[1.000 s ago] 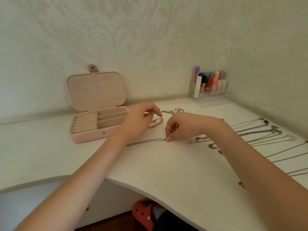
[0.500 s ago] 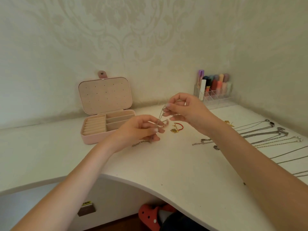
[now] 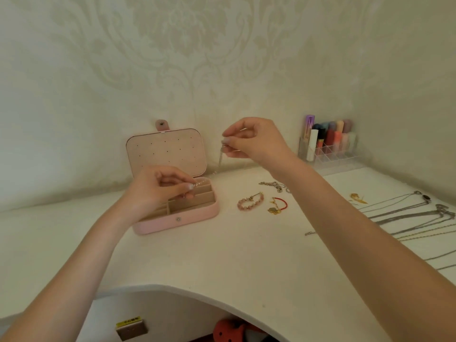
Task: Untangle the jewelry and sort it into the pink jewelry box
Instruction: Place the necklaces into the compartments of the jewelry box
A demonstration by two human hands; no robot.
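Observation:
The pink jewelry box [image 3: 190, 217] stands open on the white desk, its lid upright against the wall. A thin silver chain [image 3: 219, 157] stretches between my two hands. My left hand [image 3: 160, 187] pinches its lower end just above the box's compartments. Raised to the right of the lid, my right hand [image 3: 251, 140] pinches the upper end, so the chain hangs down and across. On the desk to the right of the box lie a pink bead bracelet [image 3: 249, 201], a red cord bracelet with gold charms [image 3: 277, 206] and a silver link bracelet [image 3: 272, 185].
Several long silver necklaces [image 3: 407, 215] are laid out in rows at the right. A small gold piece [image 3: 357, 197] lies near them. A clear organizer with lipsticks [image 3: 328, 144] stands in the back corner. The desk's curved front edge [image 3: 222, 299] runs below my arms.
Both hands lifted the silver chain off the desk. My left hand moved over the box, my right hand rose higher. The view shifted, bringing the box nearer the centre.

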